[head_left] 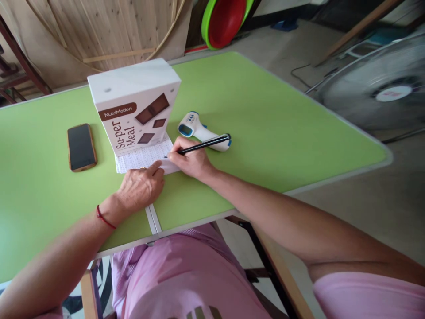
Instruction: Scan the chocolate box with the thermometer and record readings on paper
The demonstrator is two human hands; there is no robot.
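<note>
My right hand [192, 160] is closed around a black pen [207, 143], whose tip meets the lower right part of a sheet of paper [141, 160] covered in rows of small writing. Beside it, my left hand [142, 185] rests at the paper's near edge. Its index finger is stretched out onto the sheet and the other fingers are loosely bent, holding nothing. A white NutriMotion Su-per Meal box [139, 110] stands upright on the far part of the paper and hides some of it. Just beyond the right hand lies a white and blue infrared thermometer [199, 132].
A smartphone [81, 148] in a brown case lies on the green table [272, 119], left of the box. The table's seam [153, 219] runs near my left hand. A large fan [381, 88] stands at the right, and red and green basins [226, 22] are behind the table.
</note>
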